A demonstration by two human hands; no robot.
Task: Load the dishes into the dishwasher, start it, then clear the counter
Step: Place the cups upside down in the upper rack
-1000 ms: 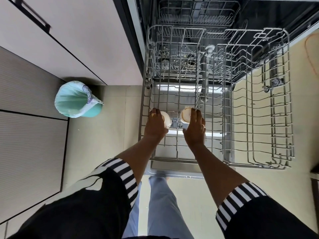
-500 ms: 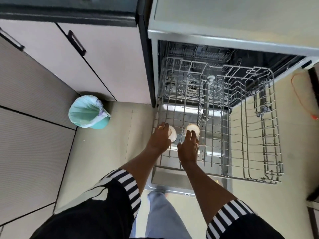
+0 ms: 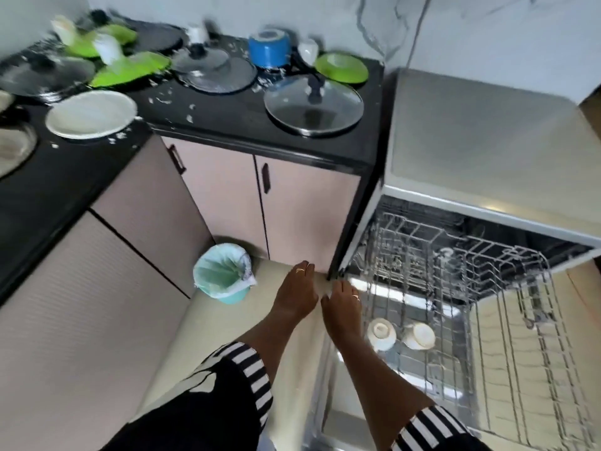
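Two white cups (image 3: 381,333) (image 3: 419,335) sit upside down, side by side, in the pulled-out wire rack (image 3: 507,320) of the open dishwasher (image 3: 481,131). My left hand (image 3: 297,296) and my right hand (image 3: 343,309) hang empty with relaxed fingers, just left of the rack, above the floor. On the black counter (image 3: 227,115) lie a white plate (image 3: 91,113), green plates (image 3: 341,67) (image 3: 130,68), glass lids (image 3: 313,105) (image 3: 214,71), a blue pot (image 3: 268,48) and a white cup (image 3: 308,50). The counter's far left is blurred.
A pale green bin (image 3: 224,271) with a liner stands on the floor by the cabinet doors (image 3: 292,203). White scraps litter the counter. A sink (image 3: 14,144) shows at the left edge. The dishwasher door lies open below the rack.
Both hands let go of the two cups in the rack and drew back to the left. My view swung up and left, bringing the counter with its dishes into sight.
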